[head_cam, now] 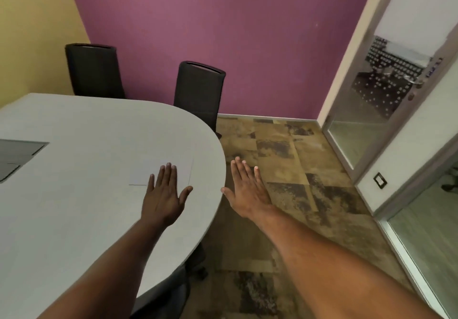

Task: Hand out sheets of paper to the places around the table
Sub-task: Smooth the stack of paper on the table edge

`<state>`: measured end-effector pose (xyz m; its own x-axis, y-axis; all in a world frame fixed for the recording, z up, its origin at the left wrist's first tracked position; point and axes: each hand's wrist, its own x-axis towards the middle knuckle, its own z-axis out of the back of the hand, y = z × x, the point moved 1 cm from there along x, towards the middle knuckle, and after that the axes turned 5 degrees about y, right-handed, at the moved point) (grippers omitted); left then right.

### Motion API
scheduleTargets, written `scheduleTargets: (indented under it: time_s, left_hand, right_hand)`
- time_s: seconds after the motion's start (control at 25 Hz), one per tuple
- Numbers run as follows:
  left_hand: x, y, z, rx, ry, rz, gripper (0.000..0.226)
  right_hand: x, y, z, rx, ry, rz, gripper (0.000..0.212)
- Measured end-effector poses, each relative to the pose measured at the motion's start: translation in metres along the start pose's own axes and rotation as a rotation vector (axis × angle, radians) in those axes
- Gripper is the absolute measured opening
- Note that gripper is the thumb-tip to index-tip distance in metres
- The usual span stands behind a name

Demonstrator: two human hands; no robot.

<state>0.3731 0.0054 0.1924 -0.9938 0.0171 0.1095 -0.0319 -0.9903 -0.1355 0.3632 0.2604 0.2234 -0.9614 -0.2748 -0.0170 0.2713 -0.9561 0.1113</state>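
Head view: left hand [162, 194] flat on paper [161, 170], right hand [247, 189] spread empty; chairs [198, 90] beyond table [74, 207]

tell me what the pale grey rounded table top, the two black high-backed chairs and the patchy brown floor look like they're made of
Pale grey rounded table top: probably laminate or painted board, matte; it looks even and grainless with no glare.
Two black high-backed chairs: backs look covered in dark woven fabric or mesh, dull and faintly textured.
Patchy brown floor: likely carpet tiles, with square seams and mottled, unshiny patches.
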Motion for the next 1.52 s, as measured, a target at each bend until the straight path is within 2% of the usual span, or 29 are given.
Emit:
scheduleTargets:
  time_s: [0.28, 0.56, 0.92, 1.08, 1.32, 1.52]
  left_hand:
    - [0.075, -0.011, -0.038, -0.019, 0.021, 0.170, 0.092]
    - [0.168, -0.003, -0.079, -0.037, 0.047, 0.343, 0.094]
    - [0.226, 0.031, -0.081, -0.076, 0.046, 0.587, 0.091]
    - [0.230, 0.043, -0.108, -0.095, 0.101, 0.770, 0.081]
    - [0.245, 0.043, -0.146, -0.153, 0.159, 1.061, 0.079]
    - [0.268, 0.026, -0.171, -0.230, 0.204, 1.214, 0.076]
  right_hand:
    - [0.108, -0.041, -0.012, -0.003, 0.018, 0.168, 0.080]
    - [0.256, -0.074, -0.030, -0.097, 0.096, 0.308, 0.082]
    - [0.401, -0.028, -0.032, -0.015, 0.152, 0.521, 0.079]
    - [0.455, -0.005, -0.065, 0.030, 0.239, 0.653, 0.079]
    - [0.521, 0.018, -0.119, 0.037, 0.371, 0.844, 0.080]
    - [0.563, 0.022, -0.155, 0.001, 0.492, 0.924, 0.079]
